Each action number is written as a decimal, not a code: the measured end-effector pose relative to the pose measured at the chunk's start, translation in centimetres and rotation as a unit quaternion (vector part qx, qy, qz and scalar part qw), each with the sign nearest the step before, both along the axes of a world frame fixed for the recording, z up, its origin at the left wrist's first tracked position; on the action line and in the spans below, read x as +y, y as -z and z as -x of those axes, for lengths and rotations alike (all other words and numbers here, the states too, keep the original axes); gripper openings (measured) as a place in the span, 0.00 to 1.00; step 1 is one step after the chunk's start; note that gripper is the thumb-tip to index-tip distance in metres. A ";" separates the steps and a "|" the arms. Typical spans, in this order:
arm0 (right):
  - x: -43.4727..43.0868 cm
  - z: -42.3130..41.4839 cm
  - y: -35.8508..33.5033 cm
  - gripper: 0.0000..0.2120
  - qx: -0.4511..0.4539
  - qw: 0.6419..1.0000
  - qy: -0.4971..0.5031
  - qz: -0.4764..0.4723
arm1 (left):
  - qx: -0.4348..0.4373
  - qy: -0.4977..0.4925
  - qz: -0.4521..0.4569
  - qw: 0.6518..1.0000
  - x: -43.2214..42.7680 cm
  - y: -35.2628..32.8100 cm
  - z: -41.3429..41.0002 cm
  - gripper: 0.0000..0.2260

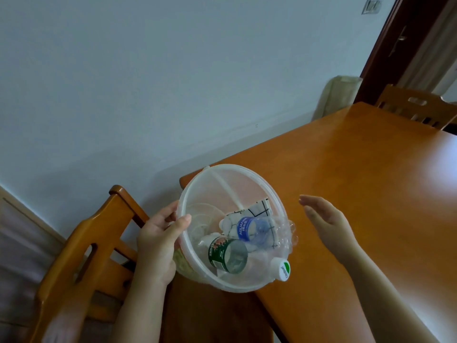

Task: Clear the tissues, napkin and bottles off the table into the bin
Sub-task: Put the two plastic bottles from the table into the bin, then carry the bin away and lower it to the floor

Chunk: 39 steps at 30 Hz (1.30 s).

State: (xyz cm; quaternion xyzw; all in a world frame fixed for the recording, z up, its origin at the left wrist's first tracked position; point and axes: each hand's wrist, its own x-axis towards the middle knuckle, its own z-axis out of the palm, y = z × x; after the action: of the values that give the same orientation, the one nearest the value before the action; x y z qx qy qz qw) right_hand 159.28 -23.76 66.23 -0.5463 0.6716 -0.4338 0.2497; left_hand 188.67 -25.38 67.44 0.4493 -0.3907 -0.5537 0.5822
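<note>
Both forearms look bare, no sleeve or watch, seemingly no rings on the left hand (154, 241) or right hand (326, 220).

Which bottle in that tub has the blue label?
The Aquafina bottle, lying over the checked napkin; the other bottle, nearer the left hand, has a green label.

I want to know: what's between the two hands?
In the head view, the bin, with bottles inside, sits between the left hand and right hand.

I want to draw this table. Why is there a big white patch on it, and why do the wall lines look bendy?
Head view: the white patch is glare on the shiny table, light bouncing off its right side; the wide-angle lens bends and tilts straight lines; the right hand looks slightly blurred, while the bin looks sharper.
</note>
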 end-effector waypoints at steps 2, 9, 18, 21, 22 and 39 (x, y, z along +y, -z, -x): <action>1.1 0.4 0.3 0.11 -0.010 1.000 0.001 -0.024 | 0.006 0.031 0.003 0.999 0.7 0.4 -0.3 0.16; 6.2 0.5 1.2 0.13 -0.069 0.991 -0.018 -0.115 | 0.038 0.120 -0.037 0.991 2.8 3.1 0.0 0.12; 14.2 3.2 1.3 0.13 -0.206 0.973 0.034 -0.100 | 0.048 0.206 -0.093 0.973 6.4 4.8 3.7 0.20; 16.9 4.3 0.8 0.13 -0.236 0.967 0.057 -0.082 | 0.019 0.236 -0.091 0.967 7.8 4.4 4.9 0.19; 17.9 4.6 0.7 0.13 -0.242 0.965 0.064 -0.077 | 0.005 0.243 -0.086 0.966 8.4 4.1 5.4 0.19; 48.0 14.1 -0.8 0.15 -0.239 0.934 0.265 0.005 | -0.115 0.381 -0.052 0.916 28.8 1.6 21.3 0.22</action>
State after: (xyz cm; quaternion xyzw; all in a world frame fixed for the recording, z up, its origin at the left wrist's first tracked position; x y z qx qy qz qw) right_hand 145.20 24.28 67.03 -0.2301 0.7099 -0.6056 0.2764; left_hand 167.35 3.40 65.80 0.3565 -0.5672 -0.6976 0.2540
